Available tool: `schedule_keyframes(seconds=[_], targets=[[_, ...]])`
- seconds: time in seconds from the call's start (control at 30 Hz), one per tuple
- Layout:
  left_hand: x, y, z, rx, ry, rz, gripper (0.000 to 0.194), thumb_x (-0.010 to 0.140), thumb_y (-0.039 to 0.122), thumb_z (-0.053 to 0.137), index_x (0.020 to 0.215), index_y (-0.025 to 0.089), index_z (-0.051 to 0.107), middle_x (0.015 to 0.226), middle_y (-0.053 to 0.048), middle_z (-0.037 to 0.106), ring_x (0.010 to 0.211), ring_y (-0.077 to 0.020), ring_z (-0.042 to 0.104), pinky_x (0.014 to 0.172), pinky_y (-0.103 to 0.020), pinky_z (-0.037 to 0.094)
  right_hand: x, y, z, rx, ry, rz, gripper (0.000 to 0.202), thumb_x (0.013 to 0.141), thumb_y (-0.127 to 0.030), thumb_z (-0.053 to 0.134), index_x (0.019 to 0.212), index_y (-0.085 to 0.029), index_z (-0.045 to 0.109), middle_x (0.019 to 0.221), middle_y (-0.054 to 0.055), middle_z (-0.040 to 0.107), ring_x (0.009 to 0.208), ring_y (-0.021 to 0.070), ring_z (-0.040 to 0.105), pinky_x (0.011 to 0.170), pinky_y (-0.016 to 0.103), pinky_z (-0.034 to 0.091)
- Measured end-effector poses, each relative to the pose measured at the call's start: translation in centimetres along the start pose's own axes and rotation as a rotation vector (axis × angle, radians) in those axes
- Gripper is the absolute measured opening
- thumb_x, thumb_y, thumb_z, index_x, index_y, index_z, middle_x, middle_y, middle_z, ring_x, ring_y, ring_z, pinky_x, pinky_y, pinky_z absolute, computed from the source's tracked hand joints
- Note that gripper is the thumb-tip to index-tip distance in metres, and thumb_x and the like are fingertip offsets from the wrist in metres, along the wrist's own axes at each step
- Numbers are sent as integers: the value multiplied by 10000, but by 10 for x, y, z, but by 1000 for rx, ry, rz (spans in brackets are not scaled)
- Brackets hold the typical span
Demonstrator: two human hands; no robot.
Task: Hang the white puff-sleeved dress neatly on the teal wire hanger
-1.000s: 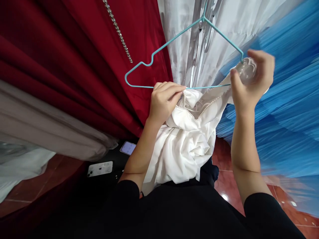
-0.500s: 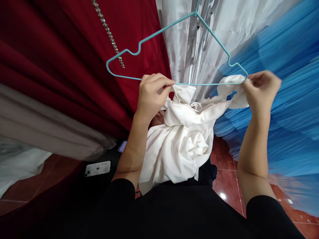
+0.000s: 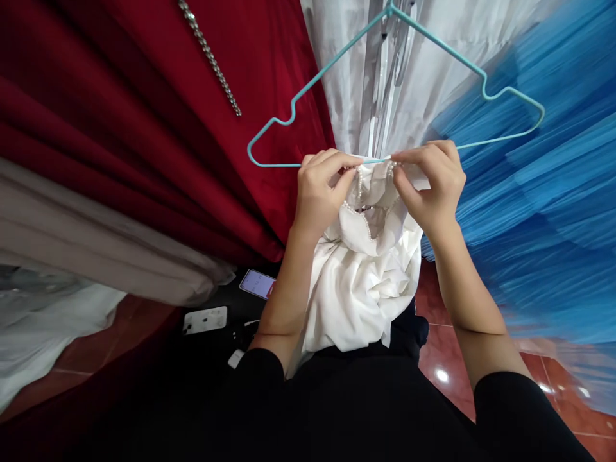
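Observation:
A white dress (image 3: 351,282) with pearl-beaded edging hangs down from my hands and lies bunched over my lap. My left hand (image 3: 323,183) pinches its beaded upper edge at the bottom bar of a light-blue hanger (image 3: 317,77). Close by on the right, my right hand (image 3: 430,183) pinches another beaded part of the dress against the same bar. Between the two sets of fingertips a short stretch of bar shows with white cloth around it. The hook of the hanger is cut off at the top, and my fingers hide some of the bar.
Red drapery (image 3: 231,147) with a jewelled strip (image 3: 209,58) hangs on the left, blue tulle (image 3: 539,218) on the right. White fabric (image 3: 337,58) hangs behind the hanger. A white phone (image 3: 205,319) and a phone with a lit screen (image 3: 256,283) lie on a black surface.
My right hand has moved left from the hanger's right corner, bringing dress cloth close to my left hand. The hanger and left hand have shifted right, and the hanger has tilted.

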State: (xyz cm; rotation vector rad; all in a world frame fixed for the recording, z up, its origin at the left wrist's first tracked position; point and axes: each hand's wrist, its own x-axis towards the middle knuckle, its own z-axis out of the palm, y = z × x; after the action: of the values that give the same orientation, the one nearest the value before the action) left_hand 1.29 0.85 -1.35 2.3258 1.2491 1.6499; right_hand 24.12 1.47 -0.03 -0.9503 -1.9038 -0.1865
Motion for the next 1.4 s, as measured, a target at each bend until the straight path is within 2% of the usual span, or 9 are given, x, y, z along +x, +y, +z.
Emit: schedule_keyframes(seconds=[0.17,0.33,0.53,0.67,0.8,0.93,1.17,1.3,1.4], targets=[[-9,-1,16,-21,96,-15,118,1109,243,630,1088,267,744,1189,-32,778,1180,-249,722,1167,-481,489,-3,-3,9,-17,95,92,74,1055,-290,623,1043,-310,694,972,55,729,1051,280,678,1016,554,618],[-50,-12,15,-83,553,-52,279,1133,513,585,1121,261,705,1112,-47,674,1132,-235,709,1068,-426,552,3,-8,10,25,87,169,70,1038,-310,620,985,-305,666,983,50,715,1033,279,651,969,548,607],[-68,-67,-17,-60,696,-406,336,1069,559,594,1081,226,549,989,-33,616,870,-166,640,825,-350,544,-1,-7,8,34,70,219,101,1021,-260,642,1001,-342,698,1019,51,748,1089,300,653,1063,603,579],[-31,-105,-53,-74,827,-195,268,1131,506,586,1114,248,517,999,16,562,781,-92,560,784,-368,493,-1,-6,8,22,94,192,83,1006,-282,639,1002,-326,709,969,42,725,1064,299,683,998,587,634],[19,-112,-80,-3,728,72,289,1149,501,642,1095,234,547,983,67,533,670,-2,465,628,-276,414,-5,-1,12,19,79,170,156,1015,-320,611,1101,-310,741,976,46,708,1128,300,696,998,559,650],[53,-72,-80,41,546,141,318,1113,536,709,1069,244,591,1002,74,629,615,-4,453,515,-262,348,-10,0,17,53,88,197,179,1018,-321,614,1134,-320,751,979,46,691,1143,297,691,1052,574,625],[45,26,-39,-162,269,119,101,1177,321,561,1228,314,648,1157,-7,684,1098,-172,727,968,-357,630,-11,-1,20,97,116,193,200,1027,-315,588,1156,-324,740,998,54,679,1153,298,672,1066,571,596],[22,35,2,-78,-62,-11,186,1109,168,531,1155,283,669,1190,-38,746,1166,-227,730,1058,-411,585,-9,-5,19,101,120,218,157,1031,-342,577,1072,-313,726,992,51,710,1124,289,694,1079,579,599],[12,27,26,-30,-81,-45,254,1120,155,488,1121,259,720,1092,-46,788,1094,-241,738,1078,-443,522,-17,-9,17,146,114,172,115,1003,-324,595,1013,-305,708,1080,59,751,1199,308,700,1176,630,539]])
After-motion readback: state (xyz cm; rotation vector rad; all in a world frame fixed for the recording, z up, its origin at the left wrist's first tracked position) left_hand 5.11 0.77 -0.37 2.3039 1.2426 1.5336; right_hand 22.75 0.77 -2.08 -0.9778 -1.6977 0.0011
